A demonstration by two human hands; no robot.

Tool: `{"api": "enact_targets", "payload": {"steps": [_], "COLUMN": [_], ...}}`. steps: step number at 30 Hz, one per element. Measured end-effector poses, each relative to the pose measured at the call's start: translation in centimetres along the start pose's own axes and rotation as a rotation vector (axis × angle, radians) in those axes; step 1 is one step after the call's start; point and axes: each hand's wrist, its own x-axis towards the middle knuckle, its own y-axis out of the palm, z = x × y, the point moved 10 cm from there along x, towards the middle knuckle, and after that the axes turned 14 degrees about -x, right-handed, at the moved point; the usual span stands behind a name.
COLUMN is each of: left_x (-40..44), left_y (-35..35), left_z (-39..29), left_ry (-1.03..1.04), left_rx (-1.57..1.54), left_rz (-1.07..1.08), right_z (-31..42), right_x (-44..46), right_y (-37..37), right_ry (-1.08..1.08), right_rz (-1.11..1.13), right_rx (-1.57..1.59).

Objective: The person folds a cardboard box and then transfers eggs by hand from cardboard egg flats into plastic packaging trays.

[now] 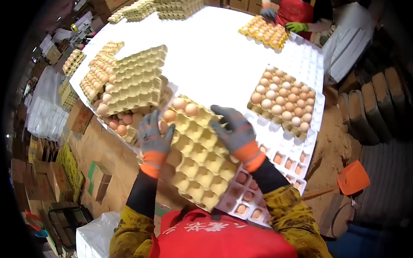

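Note:
A pulp egg tray (201, 154) lies tilted in front of me, its near cups bare and a few brown eggs (180, 107) at its far left corner. My left hand (154, 138), in a grey and orange glove, is closed at the tray's left edge beside an egg. On the opposite edge, my right hand (236, 130) grips the tray with fingers bent over the rim. A white foam tray (247, 194) with eggs in some pockets lies partly under the pulp tray. To the left, another pulp tray (140, 76) leans over loose eggs (120, 123).
A full egg tray (285, 100) sits on the white table (209, 51) at right. At the far side a co-worker in a red apron (294, 11) handles a yellow tray of eggs (264, 32). Stacked trays (179, 5) stand at the back; an orange dustpan (353, 178) is on the right.

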Motion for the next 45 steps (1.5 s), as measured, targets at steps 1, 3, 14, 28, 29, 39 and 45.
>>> {"api": "enact_targets", "payload": {"steps": [1,3,14,28,29,39,45], "left_x": [0.8,2.2,2.4,-1.3,-1.9,-4.8,-5.1], "left_y": [1.0,3.6,3.2,-3.8,-5.1,-5.8,-5.1], "left_z": [1.9,3.0,3.7,8.5,9.0,7.6,7.8], "left_ry": [-0.012,0.011,0.043,-0.529,-0.542,-0.177,-0.161], "left_rx": [0.094,0.041,-0.158,-1.556,-1.400,-0.093,-0.027], "left_rz": [0.038,0.149,0.051,0.149,0.289,0.339,0.342], "right_z": [2.1,4.1,-3.8,-4.2,-4.2,9.8,11.4], "right_x": [1.8,4.7,7.5,8.9,9.2,6.4,5.7], "right_y": [2.4,6.3,8.8,13.3,11.2,14.9,19.2], "right_ry": [-0.108,-0.185,0.325,0.431,0.248,-0.675,-0.644], "right_rz": [-0.019,-0.105,0.024,0.232,0.120,0.360,0.621], "right_rx": [-0.140,-0.408,0.857,0.446,0.482,-0.533,-0.821]}}
